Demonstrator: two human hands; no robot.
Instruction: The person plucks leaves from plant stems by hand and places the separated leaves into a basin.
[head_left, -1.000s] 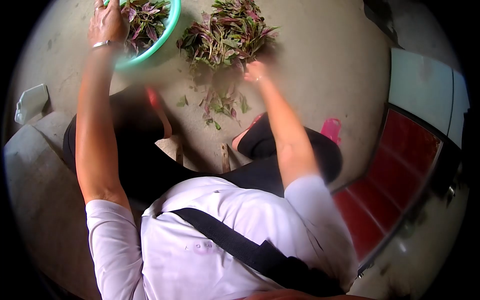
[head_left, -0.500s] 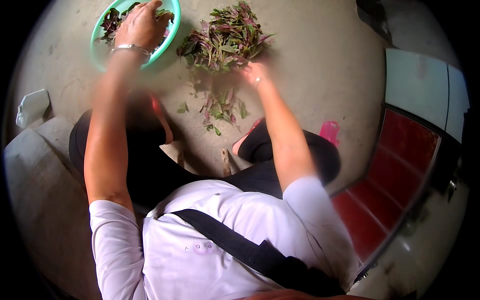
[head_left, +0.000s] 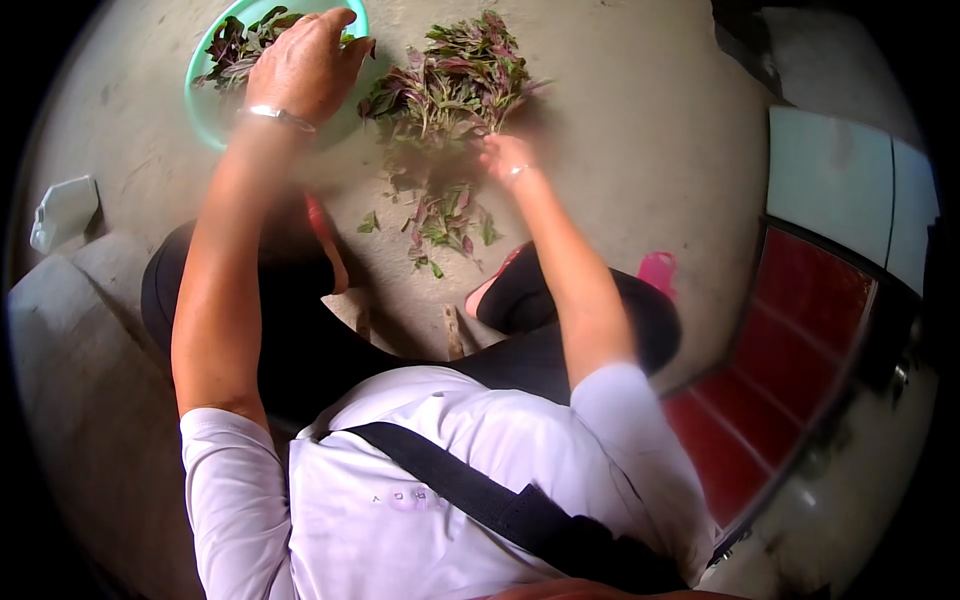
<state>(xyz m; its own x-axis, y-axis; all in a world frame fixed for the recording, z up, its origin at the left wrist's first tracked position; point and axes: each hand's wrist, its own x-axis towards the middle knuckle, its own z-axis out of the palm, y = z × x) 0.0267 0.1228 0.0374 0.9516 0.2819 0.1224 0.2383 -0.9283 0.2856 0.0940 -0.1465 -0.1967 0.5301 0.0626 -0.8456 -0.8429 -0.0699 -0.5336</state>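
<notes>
white short-sleeved shirt [head_left: 440, 480] | black strap [head_left: 470, 495] | black trousers [head_left: 520, 355] | left wristband [head_left: 275, 115], apparently metal

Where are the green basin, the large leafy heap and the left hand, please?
Green basin [head_left: 191, 92]: head view, left side of rim.
Large leafy heap [head_left: 455, 85]: head view, middle of leaves.
Left hand [head_left: 303, 76]: head view, back of hand.

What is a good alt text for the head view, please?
A person's left hand is over a green-rimmed basin of leaves; the right hand is at a heap of green and purple leafy stems on the floor.
</notes>
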